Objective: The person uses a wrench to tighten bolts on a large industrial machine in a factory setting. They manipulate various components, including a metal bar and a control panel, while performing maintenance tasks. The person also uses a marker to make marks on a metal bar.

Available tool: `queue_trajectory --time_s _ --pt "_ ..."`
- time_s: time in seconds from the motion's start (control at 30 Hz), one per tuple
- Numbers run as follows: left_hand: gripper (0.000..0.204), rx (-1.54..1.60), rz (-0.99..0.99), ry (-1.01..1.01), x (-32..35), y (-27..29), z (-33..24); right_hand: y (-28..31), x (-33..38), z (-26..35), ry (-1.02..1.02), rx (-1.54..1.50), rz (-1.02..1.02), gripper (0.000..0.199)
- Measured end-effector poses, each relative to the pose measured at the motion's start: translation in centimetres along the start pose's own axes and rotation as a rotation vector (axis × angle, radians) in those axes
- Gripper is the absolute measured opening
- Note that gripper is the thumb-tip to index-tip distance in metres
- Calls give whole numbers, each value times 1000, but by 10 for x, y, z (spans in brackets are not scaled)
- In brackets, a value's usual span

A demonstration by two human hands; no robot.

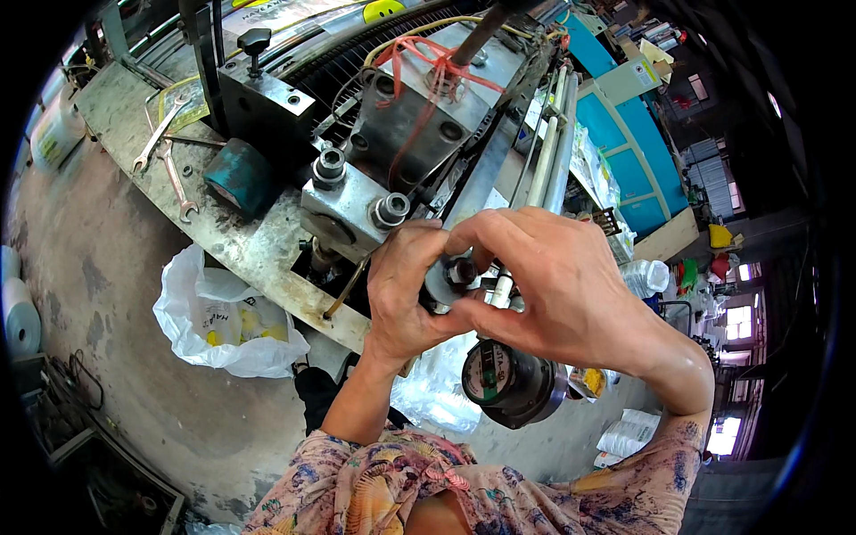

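A small dark nut (461, 270) on a round grey hub (441, 283) sits just right of the frame's centre, at the end of a pale shaft (502, 287) that runs up and to the right toward the long white rollers (551, 152). The shaft's long axis points from the hub toward the upper right, so the nut faces down and left, toward the person.

Both hands close on it from opposite sides. The left hand (403, 285) comes up from below and wraps the hub, thumb and fingers curled shut around its left rim. The right hand (557, 285) comes in from the lower right, its fingertips pinched on the nut from above and from the right; it covers most of the shaft. The 2 hands touch at the fingertips above the nut.

Directly below the hands hangs a round black motor (513, 382) with a green label face, near the right wrist. Up and left, just beside the left knuckles, stands a grey steel block (352, 207) with 2 large bolts (390, 210). Open room lies only to the lower left, over the concrete floor and a white plastic bag (223, 321). 2 wrenches (165, 152) lie well apart on the machine's steel ledge (250, 241) in the upper left.
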State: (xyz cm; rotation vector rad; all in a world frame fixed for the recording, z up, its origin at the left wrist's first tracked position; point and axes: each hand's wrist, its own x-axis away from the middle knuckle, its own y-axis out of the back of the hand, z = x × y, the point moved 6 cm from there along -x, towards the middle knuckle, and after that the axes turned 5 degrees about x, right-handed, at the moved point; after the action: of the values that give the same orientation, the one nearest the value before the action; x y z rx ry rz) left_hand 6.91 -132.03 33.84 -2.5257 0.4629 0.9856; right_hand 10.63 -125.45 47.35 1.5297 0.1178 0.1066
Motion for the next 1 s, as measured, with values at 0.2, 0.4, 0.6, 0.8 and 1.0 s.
queue_trajectory --time_s 0.2,0.4,0.6,0.8,1.0 --pt "51 -22 12 -18 -4 0 -6 -22 1 -9 -71 194 69 34" --pt "53 -7 6 -26 -5 1 -6 -2 -2 3 18 90 24 31" --pt "55 0 32 -31 -5 -1 -5 -15 -1 -6 -51 208 78 31" --pt "52 8 8 4 -7 0 -7 -3 -4 7 37 177 -18 30" --pt "50 -1 8 -4 -4 0 -4 -6 -3 -4 -33 169 24 34"
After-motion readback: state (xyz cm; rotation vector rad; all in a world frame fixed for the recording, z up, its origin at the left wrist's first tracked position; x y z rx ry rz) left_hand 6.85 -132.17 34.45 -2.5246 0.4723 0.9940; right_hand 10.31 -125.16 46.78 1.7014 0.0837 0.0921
